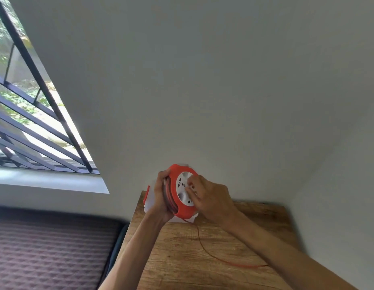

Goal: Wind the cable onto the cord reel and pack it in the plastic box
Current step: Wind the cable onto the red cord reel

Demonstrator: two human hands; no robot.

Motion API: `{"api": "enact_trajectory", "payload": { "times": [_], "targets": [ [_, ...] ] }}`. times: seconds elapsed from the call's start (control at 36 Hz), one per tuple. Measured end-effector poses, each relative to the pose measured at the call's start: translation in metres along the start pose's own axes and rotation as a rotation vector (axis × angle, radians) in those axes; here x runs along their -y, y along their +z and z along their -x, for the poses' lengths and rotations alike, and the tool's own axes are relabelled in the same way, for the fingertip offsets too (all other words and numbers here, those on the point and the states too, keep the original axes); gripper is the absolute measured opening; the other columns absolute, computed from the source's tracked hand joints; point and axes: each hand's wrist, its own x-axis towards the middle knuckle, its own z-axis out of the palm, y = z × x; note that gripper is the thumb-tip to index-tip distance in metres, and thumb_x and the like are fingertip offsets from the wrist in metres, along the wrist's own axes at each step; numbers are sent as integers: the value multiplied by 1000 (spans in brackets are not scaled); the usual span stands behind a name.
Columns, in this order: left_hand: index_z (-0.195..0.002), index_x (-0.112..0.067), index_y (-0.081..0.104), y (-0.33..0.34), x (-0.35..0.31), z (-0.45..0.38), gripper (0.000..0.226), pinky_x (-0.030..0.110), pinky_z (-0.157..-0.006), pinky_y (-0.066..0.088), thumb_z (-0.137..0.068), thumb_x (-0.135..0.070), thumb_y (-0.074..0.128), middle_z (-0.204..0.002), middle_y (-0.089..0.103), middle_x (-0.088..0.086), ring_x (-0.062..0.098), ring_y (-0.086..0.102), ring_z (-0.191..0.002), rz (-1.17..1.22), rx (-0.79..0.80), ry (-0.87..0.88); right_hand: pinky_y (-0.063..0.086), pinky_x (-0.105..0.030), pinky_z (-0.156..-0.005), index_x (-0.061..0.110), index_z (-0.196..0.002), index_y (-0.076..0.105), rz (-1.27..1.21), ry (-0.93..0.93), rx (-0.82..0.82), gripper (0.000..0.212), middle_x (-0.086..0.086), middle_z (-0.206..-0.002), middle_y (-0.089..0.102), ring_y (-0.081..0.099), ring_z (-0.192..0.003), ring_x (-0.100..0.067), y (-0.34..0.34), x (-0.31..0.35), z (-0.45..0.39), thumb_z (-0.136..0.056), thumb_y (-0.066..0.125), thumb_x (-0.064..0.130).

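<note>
- Wooden table [234,243] nearest; loose red cable [213,255] trails across it.
- Left hand [161,197] closed around cord reel [181,193] rim, held above table.
- Right hand [209,197] fingers pinched at reel's white hub.
- Plastic box [149,198] behind reel, partly hidden.

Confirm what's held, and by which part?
Cord reel: left hand grips its orange rim over the wound cable; right hand fingers on the white hub face.

Low in the middle of the frame, the left hand [161,197] grips the rim of an orange cord reel [179,191] held above a wooden table [181,258]. The right hand [207,197] rests on its white face. A thin orange cable [211,255] trails toward lower right. A barred window [31,114] fills upper left.
</note>
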Motion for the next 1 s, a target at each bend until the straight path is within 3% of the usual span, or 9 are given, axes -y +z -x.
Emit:
{"api": "enact_trajectory", "payload": {
  "times": [0.08,0.19,0.28,0.36,0.44,0.61,0.78,0.89,1.0],
  "targets": [
    [-144,-7,71,-2,1,3,105,56,-98,60,-62,-70,91,-149,63,33,42,71,-115,29,-43,-12,65,-33,-59,22,-139,58,-4,-128,109,48,-12,-131,68,76,-75,-25,-6,-8,-3,-97,73,39],
    [-153,-2,61,-8,0,4,92,55,-97,60,-87,-66,69,-143,65,36,44,69,-117,48,-55,-12,62,-29,-64,36,-146,52,-74,-94,223,49,-7,-142,56,72,-78,-19,-15,-17,-8,-100,58,52],
    [-153,-3,61,-8,0,5,92,66,-117,45,-87,-67,69,-156,55,37,53,59,-135,-2,-86,13,60,-26,-65,36,-143,56,-54,-82,239,55,-4,-143,58,72,-79,-16,-17,-21,-8,-95,56,62],
    [-152,-5,64,-5,-4,6,108,66,-119,43,-69,-71,85,-156,56,35,55,56,-142,-14,-107,61,61,-27,-67,35,-139,60,-19,-37,193,55,-4,-133,64,72,-79,-15,-18,-15,-6,-92,60,62],
    [-154,-7,61,-5,-8,2,94,71,-125,34,-85,-69,73,-161,51,35,57,48,-149,-14,-98,80,62,-31,-69,40,-140,52,-16,4,156,55,-2,-121,67,72,-81,-16,-17,-5,-6,-90,56,62],
    [-159,-7,55,-5,-16,0,88,61,-111,50,-96,-67,60,-149,59,29,46,62,-131,-21,29,18,58,-31,-85,51,-156,26,-106,89,206,68,-5,-133,60,69,-106,-21,-13,-2,-9,-95,53,67],
    [-157,-6,57,-13,-12,-1,87,58,-107,52,-96,-68,61,-144,64,27,44,66,-126,22,130,-13,66,-34,-83,33,-155,46,-130,-97,206,71,-3,-149,52,73,-103,-22,-17,-16,-15,-94,63,64],
    [-153,-7,63,-11,-7,2,89,56,-101,59,-89,-68,72,-144,65,30,44,69,-123,20,115,-3,63,-26,-79,31,-152,44,-232,14,218,70,4,-141,46,69,-106,-18,-12,-11,-15,-93,61,66],
    [-135,-10,79,-5,-2,5,81,49,-83,67,-78,-68,83,-126,78,24,37,80,-109,-2,117,-4,46,-20,-80,25,-150,49,-214,126,208,81,8,-138,52,66,-111,-16,-5,1,-18,-86,57,74]
  ]
}}
